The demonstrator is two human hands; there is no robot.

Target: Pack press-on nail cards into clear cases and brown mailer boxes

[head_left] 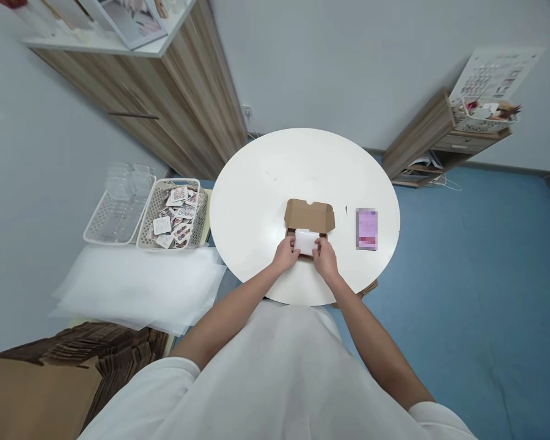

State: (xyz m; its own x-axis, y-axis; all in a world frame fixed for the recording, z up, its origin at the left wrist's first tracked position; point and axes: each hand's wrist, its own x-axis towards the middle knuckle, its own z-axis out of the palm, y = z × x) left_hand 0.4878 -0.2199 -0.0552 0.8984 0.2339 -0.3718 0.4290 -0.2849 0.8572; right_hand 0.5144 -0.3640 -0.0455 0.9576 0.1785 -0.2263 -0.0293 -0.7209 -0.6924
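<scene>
An open brown cardboard box [310,216] lies on the white oval table [302,165], its lid folded back away from me. A white wrapped packet [306,242] is over the box's lower part, between my hands. My left hand [286,254] grips the packet's left edge, fingers closed. At the packet's right edge, my right hand [325,256] has its thumb and fingers pinched on it. The packet's contents are hidden by the white wrapping.
A pixelated pink-purple item [367,229] lies on the table's right side. To the left are a basket of printed cards [174,214], a basket of clear containers [119,214], translucent sheets [142,284] and stacked flat cardboard [41,391]. Shelving [431,137] stands back right.
</scene>
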